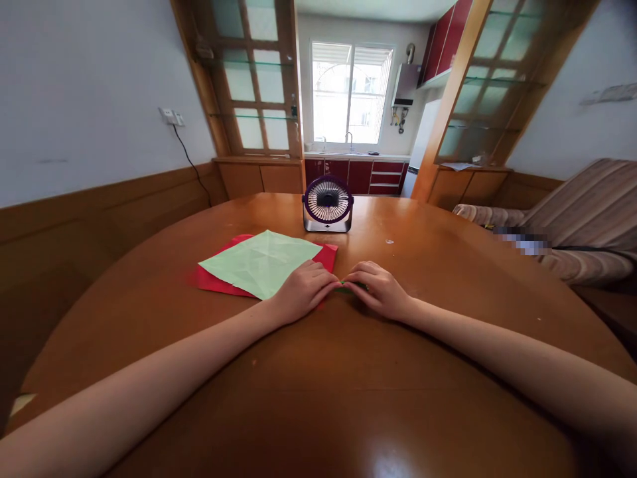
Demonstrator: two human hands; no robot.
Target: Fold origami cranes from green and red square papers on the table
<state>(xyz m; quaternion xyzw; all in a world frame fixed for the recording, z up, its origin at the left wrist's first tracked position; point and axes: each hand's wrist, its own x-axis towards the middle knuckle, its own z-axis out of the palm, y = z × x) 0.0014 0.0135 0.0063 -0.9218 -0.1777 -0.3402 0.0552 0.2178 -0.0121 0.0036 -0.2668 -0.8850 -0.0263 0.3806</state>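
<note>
Both hands meet over the middle of the table, fingertips pinched on a small green piece of folded paper (342, 285), mostly hidden by the fingers. My left hand (302, 291) is closed on its left end. From the other side my right hand (379, 289) grips the right end, its thumb and fingers pressed together. Beside my left hand lies a creased pale green sheet of paper (261, 262), turned like a diamond. Red paper (221, 287) shows from beneath it, with a corner reaching behind my left hand.
A small purple desk fan (328, 202) stands upright beyond the hands on the round-edged wooden table (318, 398). To the right is a striped armchair (587, 206). A cable (189, 156) hangs from a wall socket at the left.
</note>
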